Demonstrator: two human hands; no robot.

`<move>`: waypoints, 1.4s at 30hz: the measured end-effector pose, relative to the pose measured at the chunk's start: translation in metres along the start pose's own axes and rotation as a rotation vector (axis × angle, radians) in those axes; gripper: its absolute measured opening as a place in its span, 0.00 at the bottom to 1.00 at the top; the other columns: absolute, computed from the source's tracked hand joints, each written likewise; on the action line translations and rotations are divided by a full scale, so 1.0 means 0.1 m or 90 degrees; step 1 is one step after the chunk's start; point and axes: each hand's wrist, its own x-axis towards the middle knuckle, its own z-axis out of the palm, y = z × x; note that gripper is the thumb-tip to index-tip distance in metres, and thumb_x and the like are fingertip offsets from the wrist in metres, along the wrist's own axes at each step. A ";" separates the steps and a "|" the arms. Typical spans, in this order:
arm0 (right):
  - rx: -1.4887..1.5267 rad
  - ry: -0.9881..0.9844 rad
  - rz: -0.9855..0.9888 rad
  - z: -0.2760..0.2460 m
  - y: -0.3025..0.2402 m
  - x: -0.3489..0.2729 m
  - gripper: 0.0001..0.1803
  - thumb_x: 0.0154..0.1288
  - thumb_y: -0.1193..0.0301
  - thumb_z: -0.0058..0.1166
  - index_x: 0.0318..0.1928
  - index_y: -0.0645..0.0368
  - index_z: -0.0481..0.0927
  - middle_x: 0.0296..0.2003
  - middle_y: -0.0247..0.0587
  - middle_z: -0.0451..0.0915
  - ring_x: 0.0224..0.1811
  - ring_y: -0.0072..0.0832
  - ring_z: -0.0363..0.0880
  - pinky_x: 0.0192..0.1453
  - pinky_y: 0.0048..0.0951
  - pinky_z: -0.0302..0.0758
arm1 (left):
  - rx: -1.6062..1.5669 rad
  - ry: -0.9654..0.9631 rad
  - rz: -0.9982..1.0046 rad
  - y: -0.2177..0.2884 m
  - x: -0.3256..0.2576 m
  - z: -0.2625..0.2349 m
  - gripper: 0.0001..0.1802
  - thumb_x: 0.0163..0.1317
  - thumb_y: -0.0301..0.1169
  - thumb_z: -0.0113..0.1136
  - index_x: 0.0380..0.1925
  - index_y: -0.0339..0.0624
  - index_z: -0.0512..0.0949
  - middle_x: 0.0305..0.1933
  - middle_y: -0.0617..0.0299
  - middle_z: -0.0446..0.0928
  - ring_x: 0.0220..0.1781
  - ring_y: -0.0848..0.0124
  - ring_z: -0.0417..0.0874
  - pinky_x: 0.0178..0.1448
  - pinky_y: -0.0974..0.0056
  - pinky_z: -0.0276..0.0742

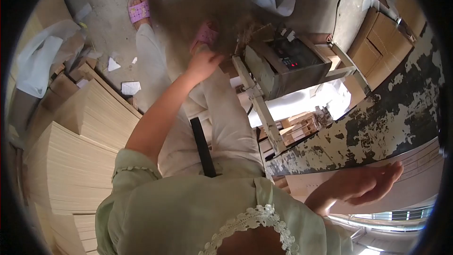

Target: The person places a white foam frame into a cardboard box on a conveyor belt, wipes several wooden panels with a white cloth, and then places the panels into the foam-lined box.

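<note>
Head view, looking straight down: the person's right hand (pixel 365 184) lies flat, fingers spread and open, on a pale cardboard sheet (pixel 415 170) at the edge of a worn, paint-flaked worktable (pixel 377 123). Left hand (pixel 203 63) reaches down toward the knee, near the metal frame (pixel 257 101) carrying a grey control box (pixel 295 61) w/ red lights; its fingers look loosely curled, holding nothing (partly blurred, so can't tell for sure). Stacks of flat sheets (pixel 85 127) sit at the person's left. Risk, judged: the sheet is only pressed, not gripped, so it could slide off the table edge; the left hand is close to the frame's corners.
</note>
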 end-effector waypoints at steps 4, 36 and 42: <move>0.376 -0.446 -0.189 0.49 -0.22 -0.32 0.12 0.45 0.73 0.58 0.35 0.54 0.78 0.43 0.40 0.77 0.38 0.38 0.73 0.44 0.38 0.70 | 0.144 0.065 0.004 -0.29 -0.54 -0.28 0.13 0.57 0.39 0.53 0.30 0.42 0.79 0.33 0.53 0.76 0.36 0.55 0.77 0.40 0.56 0.72; 0.437 -0.316 -0.013 0.80 -0.56 -0.46 0.09 0.54 0.72 0.55 0.37 0.59 0.78 0.36 0.45 0.78 0.39 0.41 0.76 0.44 0.37 0.73 | 0.592 -0.041 0.058 0.56 -1.30 -1.81 0.16 0.51 0.39 0.57 0.33 0.37 0.78 0.37 0.48 0.77 0.41 0.52 0.77 0.47 0.54 0.73; 0.064 0.259 0.025 -1.94 -0.21 -0.42 0.17 0.46 0.80 0.58 0.41 0.58 0.76 0.42 0.46 0.74 0.45 0.42 0.72 0.48 0.39 0.70 | 0.570 0.019 0.249 2.11 -1.50 -2.33 0.18 0.55 0.41 0.57 0.39 0.39 0.78 0.39 0.47 0.77 0.42 0.51 0.78 0.49 0.55 0.73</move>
